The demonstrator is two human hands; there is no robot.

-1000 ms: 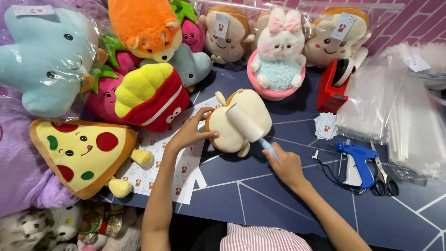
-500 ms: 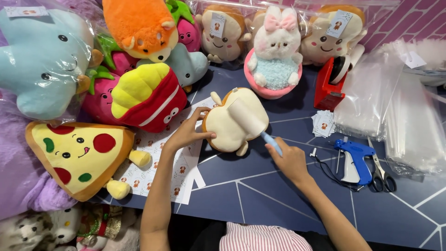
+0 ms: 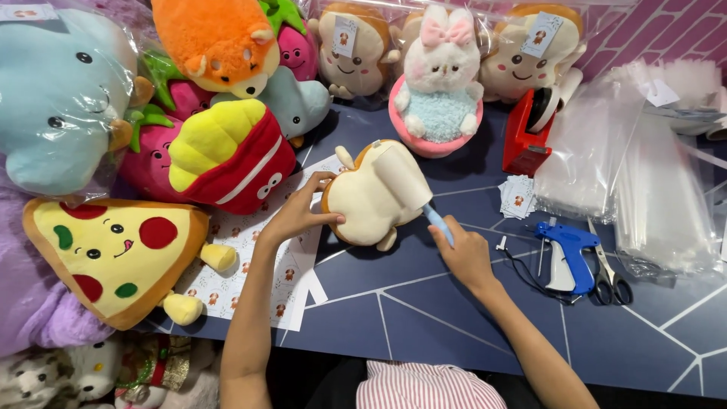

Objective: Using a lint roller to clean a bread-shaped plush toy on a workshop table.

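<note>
Toast-shaped plush (image 3: 367,201), cream with a tan crust edge, lies at the centre of the frame on a dark blue table (image 3: 424,310) crossed by thin pale lines. Nearest the viewer, at the bottom edge, a red-and-white striped garment (image 3: 424,386) shows between two bare forearms. Left hand (image 3: 299,216) clasps the plush's left edge, fingers curled over it. Right hand (image 3: 463,254) is closed around the pale blue handle of a lint roller (image 3: 409,185), whose white roll rests on top of the plush. Under the left arm lie white sticker sheets (image 3: 250,261) printed with small brown figures. At lower left sits a pizza-slice plush (image 3: 113,254), yellow with red dots. To the right of centre lie a blue tagging gun (image 3: 564,254), scissors (image 3: 609,276) and a small stack of white square tags (image 3: 519,197). Beyond these, a red tape dispenser (image 3: 530,129) stands beside heaps of clear plastic bags (image 3: 644,174) at the right edge. Further back, a red and yellow fries plush (image 3: 231,155) and a white bunny with a pink bow (image 3: 439,83). Along the top, bagged plush toys wear small white rectangular hang tags, among them a pale blue one (image 3: 57,98) at upper left. A purple brick wall (image 3: 666,30) fills the upper right corner.
</note>
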